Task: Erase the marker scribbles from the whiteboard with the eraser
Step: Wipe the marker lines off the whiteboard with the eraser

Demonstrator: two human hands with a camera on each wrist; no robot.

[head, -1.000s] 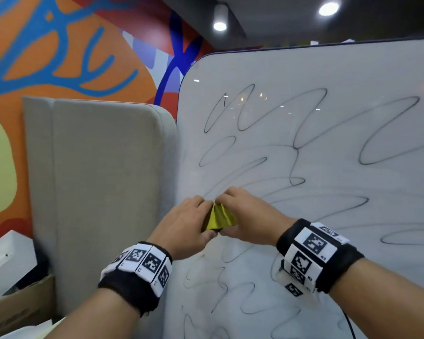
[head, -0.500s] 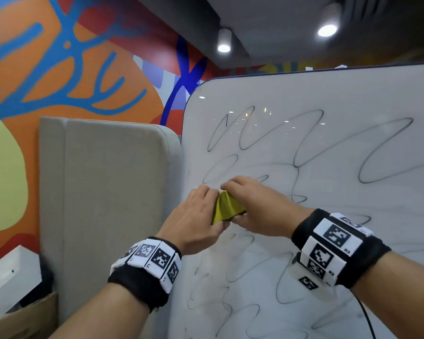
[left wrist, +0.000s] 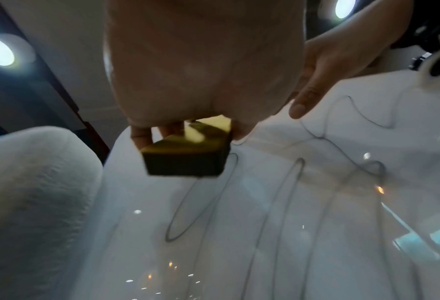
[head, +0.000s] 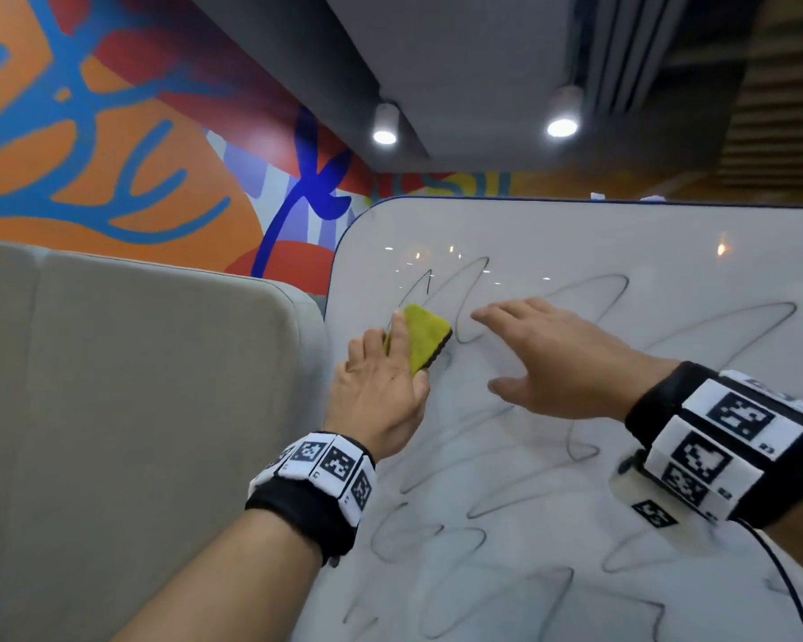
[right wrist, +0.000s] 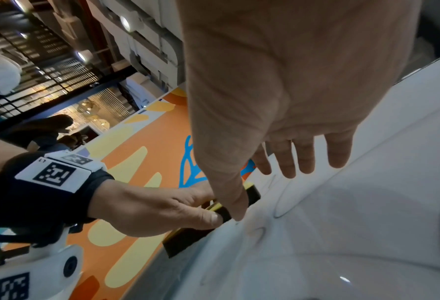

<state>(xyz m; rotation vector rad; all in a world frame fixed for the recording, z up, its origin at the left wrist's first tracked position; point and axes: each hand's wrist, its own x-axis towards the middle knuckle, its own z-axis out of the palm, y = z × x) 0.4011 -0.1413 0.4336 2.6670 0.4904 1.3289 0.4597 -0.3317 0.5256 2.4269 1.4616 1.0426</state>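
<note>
A: What does the left hand hold?

B: It holds the eraser. The fingers are curled over one side of it and the thumb presses the opposite side, so the grip is closed around the block. The eraser has a yellow top and a dark bottom layer.

A: And where is the eraser on the whiteboard?

B: Near the upper left corner of the whiteboard. From the head view the dark layer seems to lie against the white surface, but I cannot tell if it really touches. In the left wrist view the dark end of the eraser is over a long loop of the scribbles.

A: What about the right hand?

B: It holds nothing. The fingers are straight and a little spread, palm toward the whiteboard, just to the right of the eraser. The thumb points toward the eraser. I cannot tell whether the fingertips touch the surface.

A: Are the scribbles only around the eraser?

B: No, thin dark loops cover most of the whiteboard, to the right of the eraser and far below it.

A: What is left of the whiteboard?

B: A grey padded panel stands beside its left edge. Behind and above it is a wall painted orange, blue and red. Above the whiteboard, two round ceiling lamps are lit. Both wrists wear black bands with square black-and-white markers.
</note>
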